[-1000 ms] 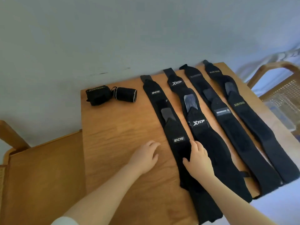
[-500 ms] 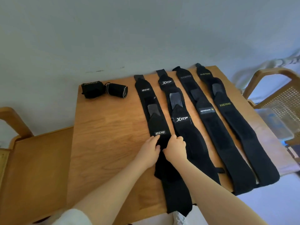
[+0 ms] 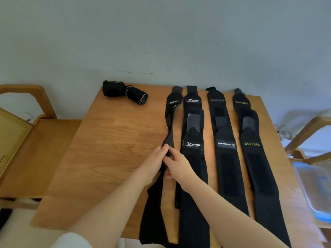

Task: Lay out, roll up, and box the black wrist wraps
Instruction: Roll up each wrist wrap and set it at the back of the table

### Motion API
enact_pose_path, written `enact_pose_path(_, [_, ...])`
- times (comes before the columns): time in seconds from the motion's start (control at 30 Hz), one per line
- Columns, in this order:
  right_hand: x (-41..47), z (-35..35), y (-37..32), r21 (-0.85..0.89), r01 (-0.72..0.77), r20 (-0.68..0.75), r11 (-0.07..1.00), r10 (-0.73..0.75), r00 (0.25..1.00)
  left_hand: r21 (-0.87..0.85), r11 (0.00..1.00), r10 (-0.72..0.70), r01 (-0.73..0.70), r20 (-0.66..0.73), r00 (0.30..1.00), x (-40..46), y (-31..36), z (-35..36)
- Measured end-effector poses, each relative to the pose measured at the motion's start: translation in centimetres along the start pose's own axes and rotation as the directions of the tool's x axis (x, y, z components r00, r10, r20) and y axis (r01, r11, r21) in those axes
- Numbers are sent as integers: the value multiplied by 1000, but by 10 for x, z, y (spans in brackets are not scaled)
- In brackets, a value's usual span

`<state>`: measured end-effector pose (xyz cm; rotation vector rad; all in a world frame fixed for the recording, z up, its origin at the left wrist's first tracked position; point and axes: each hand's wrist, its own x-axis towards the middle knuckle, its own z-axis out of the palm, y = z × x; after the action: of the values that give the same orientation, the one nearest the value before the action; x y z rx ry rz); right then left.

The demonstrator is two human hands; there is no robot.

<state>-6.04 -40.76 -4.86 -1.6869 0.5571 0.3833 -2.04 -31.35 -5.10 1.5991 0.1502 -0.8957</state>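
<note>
Leftmost long black fabric wrist wrap (image 3: 169, 126) pinched mid-length between left hand (image 3: 155, 162) and right hand (image 3: 177, 164), fingers of both clamped on it. Long axis running away from body along wooden table (image 3: 111, 149). Four wraps flat; two rolled black wraps (image 3: 125, 92) at far-left corner.
</note>
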Motion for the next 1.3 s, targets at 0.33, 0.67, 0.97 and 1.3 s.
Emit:
enact_pose_path(0.33, [18, 14, 7, -731, 287, 179, 619, -233, 956, 251, 965, 159, -81, -311, 937, 25, -22, -34])
enact_pose_path(0.67, [24, 44, 27, -963, 119, 38, 241, -318, 947, 885, 363, 339, -292, 167, 926, -32, -70, -61])
enact_pose_path(0.97, [-42, 38, 44, -760, 210, -89, 615, -419, 903, 946, -78, 238, -315, 324, 916, -25, -88, -74])
enact_pose_path(1.3, [-116, 64, 107, -816, 192, 43, 545, -275, 961, 804, -212, 462, -556, 584, 668, -53, -79, -59])
